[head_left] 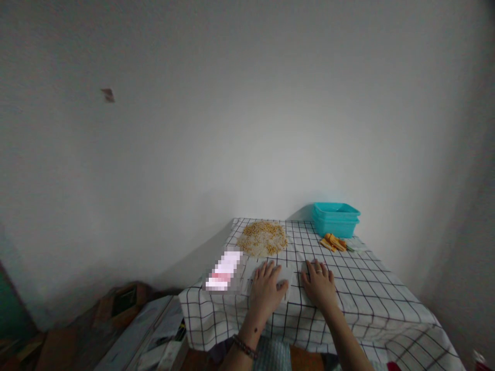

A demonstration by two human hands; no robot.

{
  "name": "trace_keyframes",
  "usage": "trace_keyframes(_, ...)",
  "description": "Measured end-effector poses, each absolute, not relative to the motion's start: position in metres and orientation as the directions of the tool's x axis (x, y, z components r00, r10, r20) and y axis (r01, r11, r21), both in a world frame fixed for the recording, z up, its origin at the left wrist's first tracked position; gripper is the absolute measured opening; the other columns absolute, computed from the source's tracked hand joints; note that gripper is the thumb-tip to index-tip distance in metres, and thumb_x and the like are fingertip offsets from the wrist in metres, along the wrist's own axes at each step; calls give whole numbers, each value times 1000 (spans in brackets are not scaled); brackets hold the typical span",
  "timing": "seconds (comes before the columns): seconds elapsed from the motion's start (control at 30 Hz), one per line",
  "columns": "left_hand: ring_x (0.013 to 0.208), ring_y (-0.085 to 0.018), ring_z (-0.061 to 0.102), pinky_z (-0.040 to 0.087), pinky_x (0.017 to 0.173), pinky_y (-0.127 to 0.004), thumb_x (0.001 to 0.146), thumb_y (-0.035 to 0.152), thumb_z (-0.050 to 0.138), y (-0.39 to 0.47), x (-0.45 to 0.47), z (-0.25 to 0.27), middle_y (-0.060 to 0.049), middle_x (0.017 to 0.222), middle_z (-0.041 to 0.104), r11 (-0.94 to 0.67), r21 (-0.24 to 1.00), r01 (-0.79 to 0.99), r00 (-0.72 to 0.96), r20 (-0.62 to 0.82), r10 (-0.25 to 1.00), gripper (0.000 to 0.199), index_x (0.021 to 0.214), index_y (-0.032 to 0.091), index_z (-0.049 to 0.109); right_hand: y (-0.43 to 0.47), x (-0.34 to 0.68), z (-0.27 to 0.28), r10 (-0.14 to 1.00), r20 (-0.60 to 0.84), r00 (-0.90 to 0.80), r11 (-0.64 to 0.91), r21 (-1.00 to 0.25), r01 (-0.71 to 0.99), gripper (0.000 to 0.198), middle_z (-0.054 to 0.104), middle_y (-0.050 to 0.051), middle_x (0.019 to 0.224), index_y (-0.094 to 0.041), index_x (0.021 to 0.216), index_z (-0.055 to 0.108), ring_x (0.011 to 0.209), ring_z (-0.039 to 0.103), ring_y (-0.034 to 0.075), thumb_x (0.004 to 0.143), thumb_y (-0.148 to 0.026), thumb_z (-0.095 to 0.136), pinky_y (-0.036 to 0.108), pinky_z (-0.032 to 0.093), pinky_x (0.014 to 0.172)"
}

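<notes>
My left hand (267, 286) lies flat, fingers spread, near the front of a table with a white checked cloth (367, 293). Beneath it is a thin white sheet (286, 278), faint against the cloth; its material is unclear. My right hand (320, 284) rests palm down on the cloth to the right, fingers apart, with a ring on one. Neither hand holds anything. Beyond my left hand spreads a pile of pale grains, like rice, mixed with yellow kernels or beans (263, 238). Past my right hand lies a small bunch of orange-yellow strips (333, 242).
Stacked turquoise plastic baskets (335, 226) stand at the far right of the table, by the wall. A blurred-out bright oblong thing (224, 270) is left of my left hand. Boxes (124, 304) and flat panels (147, 330) sit on the floor at left.
</notes>
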State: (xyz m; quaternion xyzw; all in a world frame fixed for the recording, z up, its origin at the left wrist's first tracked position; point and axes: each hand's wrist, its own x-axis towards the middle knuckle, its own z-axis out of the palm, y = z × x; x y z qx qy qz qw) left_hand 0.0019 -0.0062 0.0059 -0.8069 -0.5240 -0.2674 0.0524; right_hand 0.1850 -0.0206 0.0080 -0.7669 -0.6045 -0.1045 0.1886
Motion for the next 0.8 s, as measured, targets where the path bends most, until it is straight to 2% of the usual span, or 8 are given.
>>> trace_keyframes(0.43,132,-17,20,15,109,-41,88,51,40,-3,2,4,9,140,30,-444,143,884,320,506,801,46,129,32,47,-20,184,8,885,386,260,-201,-188,961,51,39,14,142,-20,134,43,133,28,31,89,-42,34,51,16,104)
trace_keyframes(0.53,132,-17,19,15,109,-40,89,49,37,-2,1,3,9,141,28,-439,133,888,333,473,816,46,130,31,46,-21,183,9,879,401,259,-197,-192,962,50,39,14,142,-20,133,44,132,29,31,90,-42,34,50,15,104)
trace_keyframes(0.63,131,-17,20,16,108,-40,89,51,37,-1,1,3,9,140,30,-459,139,878,332,513,791,46,130,32,46,-21,183,10,876,406,260,-194,-197,961,50,41,14,141,-20,132,45,132,29,31,89,-42,35,50,15,105)
trace_keyframes(0.8,132,-18,19,16,109,-40,89,51,36,-2,-1,4,9,140,29,-452,124,883,344,482,805,47,131,31,45,-23,182,12,879,402,258,-191,-200,961,50,41,13,142,-20,133,44,132,30,31,90,-42,34,50,16,105)
